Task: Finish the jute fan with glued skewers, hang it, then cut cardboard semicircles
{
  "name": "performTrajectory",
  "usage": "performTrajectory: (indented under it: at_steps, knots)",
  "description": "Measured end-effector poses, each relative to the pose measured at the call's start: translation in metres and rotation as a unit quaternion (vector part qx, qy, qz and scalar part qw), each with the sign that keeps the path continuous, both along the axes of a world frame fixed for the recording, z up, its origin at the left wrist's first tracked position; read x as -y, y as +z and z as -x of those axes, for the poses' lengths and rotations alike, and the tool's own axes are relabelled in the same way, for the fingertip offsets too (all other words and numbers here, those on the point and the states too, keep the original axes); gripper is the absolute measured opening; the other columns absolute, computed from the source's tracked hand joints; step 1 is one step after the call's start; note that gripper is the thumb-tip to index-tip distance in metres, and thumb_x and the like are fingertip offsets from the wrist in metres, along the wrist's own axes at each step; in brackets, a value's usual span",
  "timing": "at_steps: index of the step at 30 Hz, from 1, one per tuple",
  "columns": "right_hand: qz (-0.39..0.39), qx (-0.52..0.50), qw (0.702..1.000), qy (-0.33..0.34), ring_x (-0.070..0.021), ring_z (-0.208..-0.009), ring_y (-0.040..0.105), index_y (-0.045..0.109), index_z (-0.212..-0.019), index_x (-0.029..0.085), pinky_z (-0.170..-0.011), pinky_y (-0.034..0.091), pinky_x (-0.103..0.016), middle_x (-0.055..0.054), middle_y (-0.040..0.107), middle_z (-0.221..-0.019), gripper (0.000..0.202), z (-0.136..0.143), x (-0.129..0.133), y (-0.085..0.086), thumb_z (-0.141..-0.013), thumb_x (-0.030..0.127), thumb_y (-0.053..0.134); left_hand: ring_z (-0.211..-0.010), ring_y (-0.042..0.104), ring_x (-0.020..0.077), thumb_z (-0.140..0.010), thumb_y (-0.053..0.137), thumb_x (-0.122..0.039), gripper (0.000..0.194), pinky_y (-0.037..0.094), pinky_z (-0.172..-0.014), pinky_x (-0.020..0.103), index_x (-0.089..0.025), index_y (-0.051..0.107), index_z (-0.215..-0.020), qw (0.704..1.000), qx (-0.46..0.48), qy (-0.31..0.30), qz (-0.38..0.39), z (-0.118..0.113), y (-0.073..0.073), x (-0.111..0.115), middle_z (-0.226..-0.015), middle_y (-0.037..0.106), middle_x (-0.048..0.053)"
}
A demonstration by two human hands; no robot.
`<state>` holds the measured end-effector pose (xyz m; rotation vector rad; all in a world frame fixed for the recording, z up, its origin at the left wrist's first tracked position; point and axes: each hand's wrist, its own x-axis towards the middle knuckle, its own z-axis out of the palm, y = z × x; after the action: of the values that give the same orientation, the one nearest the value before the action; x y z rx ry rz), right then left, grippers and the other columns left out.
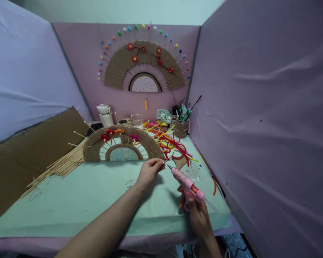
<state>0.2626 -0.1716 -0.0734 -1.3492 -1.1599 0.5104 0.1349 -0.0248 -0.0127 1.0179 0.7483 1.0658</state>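
Observation:
In my right hand (198, 214) is a pink hot glue gun (183, 180), gripped by its handle. Its nozzle points up and left, close to the fingertips of my left hand (148, 173). Those left fingers are pinched together at the right end of a twine-woven fan (156, 149); a small thin piece pokes out of them, too small to name. Red, orange and magenta flowers (135, 138) decorate the fan's arch. A pale green patterned half-circle (123, 154) fills its lower middle, with thin sticks spreading outward from it.
Bamboo sticks (66, 159) lie left of the fan. Behind it stand a white bottle (105, 115) and a wrapped tool cup (181, 128). Coloured pipe cleaners (174, 143) tangle at the right. A larger fan (118, 62) hangs on the back panel. Cardboard (43, 143) leans at left.

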Motion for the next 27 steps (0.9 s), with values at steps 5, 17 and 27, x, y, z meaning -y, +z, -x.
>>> performTrajectory:
  at_steps: [5, 17, 27]
  knots:
    - [-0.011, -0.041, 0.999, -0.005, -0.0177, -0.057, 0.056, 0.07, -0.09, 0.018, -0.054, 0.048, -0.029, -0.004, 0.062, -0.064, 0.055, 0.001, 0.0, -0.004, -0.092, 0.063, 0.037, -0.063, 0.058, 0.0144, -0.062, 0.079, -0.039, 0.025, 0.046, -0.065, 0.025, -0.016, 0.073, -0.069, 0.984, -0.105, 0.02, -0.142, 0.015, 0.038, -0.014, -0.065, 0.068, 0.003]
    - [-0.028, -0.049, 0.998, -0.008, -0.0145, -0.052, 0.051, 0.066, -0.072, 0.019, -0.052, 0.046, -0.027, -0.003, 0.061, -0.062, 0.055, 0.002, -0.001, 0.0, -0.091, 0.062, 0.037, -0.057, 0.049, 0.0133, -0.062, 0.068, -0.01, 0.013, 0.032, -0.063, 0.026, -0.02, 0.069, -0.053, 0.64, -0.49, -0.21, -0.553, -0.053, 0.173, -0.085, -0.054, 0.061, 0.0]
    - [-0.025, -0.068, 0.997, -0.02, -0.0177, -0.059, 0.057, 0.07, -0.094, 0.018, -0.052, 0.048, -0.028, -0.007, 0.066, -0.071, 0.052, 0.002, 0.0, -0.01, -0.09, 0.062, 0.043, -0.045, 0.037, 0.011, -0.044, 0.073, 0.003, 0.029, 0.027, -0.056, 0.027, -0.021, 0.057, -0.035, 0.584, -0.588, -0.316, -0.462, -0.09, 0.158, -0.125, -0.033, 0.044, -0.005]
